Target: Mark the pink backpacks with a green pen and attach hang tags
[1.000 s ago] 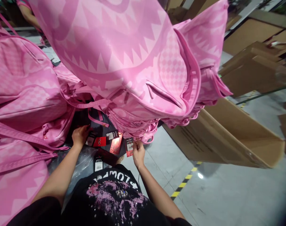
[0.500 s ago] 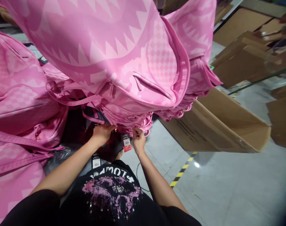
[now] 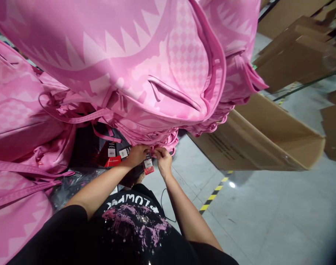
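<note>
A pink backpack with pale jagged teeth shapes and a checkered patch lies on top of a stack, its open zip pocket facing me. Pink strap loops bunch along the stack's near edge. Below them hangs a black, white and red hang tag. My left hand pinches at the tag's top. My right hand is closed beside it, fingertips at the pink loops. The fingertips of both hands almost meet, and what exactly they grip is too small to tell.
More pink backpacks are heaped on the left. Other hang tags and clear plastic wrap lie near my left arm. An open cardboard box stands on the floor at right, near yellow-black tape. Flattened cardboard lies behind.
My left hand has moved right to the top of the hang tag, beside my right hand. More tags now show to its left. The view has shifted slightly.
</note>
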The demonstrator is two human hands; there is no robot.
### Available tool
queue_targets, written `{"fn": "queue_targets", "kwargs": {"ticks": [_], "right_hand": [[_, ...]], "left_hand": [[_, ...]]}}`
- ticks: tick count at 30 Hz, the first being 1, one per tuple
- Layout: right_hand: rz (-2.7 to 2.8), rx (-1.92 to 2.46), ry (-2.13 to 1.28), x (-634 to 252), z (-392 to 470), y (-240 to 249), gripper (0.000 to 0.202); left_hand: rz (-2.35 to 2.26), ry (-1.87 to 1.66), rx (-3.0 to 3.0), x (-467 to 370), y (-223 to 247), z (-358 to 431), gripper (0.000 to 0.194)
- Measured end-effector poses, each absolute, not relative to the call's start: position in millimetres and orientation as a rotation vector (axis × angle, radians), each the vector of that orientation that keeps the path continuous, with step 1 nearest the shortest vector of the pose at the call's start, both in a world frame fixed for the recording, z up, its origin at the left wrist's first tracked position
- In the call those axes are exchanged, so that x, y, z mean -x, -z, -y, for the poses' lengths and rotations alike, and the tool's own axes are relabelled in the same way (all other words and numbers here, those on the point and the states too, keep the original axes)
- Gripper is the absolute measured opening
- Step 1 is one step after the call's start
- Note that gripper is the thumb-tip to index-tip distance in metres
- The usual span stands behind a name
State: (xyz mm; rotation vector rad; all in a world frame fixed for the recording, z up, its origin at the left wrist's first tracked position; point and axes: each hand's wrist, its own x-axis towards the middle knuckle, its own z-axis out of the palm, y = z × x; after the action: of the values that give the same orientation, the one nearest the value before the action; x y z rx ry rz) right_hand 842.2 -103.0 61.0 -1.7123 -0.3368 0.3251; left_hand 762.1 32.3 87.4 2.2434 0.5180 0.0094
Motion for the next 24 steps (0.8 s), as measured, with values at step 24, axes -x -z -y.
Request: {"fn": "queue_targets", "kwargs": {"ticks": [24], "right_hand": [[0.144, 1.847, -0.697, -860.1, 133.8, -86.5, 0.027]], "left_hand": [[-0.35, -0.506, -1.959, -720.8, -69.6, -32.7, 0.016]]}}
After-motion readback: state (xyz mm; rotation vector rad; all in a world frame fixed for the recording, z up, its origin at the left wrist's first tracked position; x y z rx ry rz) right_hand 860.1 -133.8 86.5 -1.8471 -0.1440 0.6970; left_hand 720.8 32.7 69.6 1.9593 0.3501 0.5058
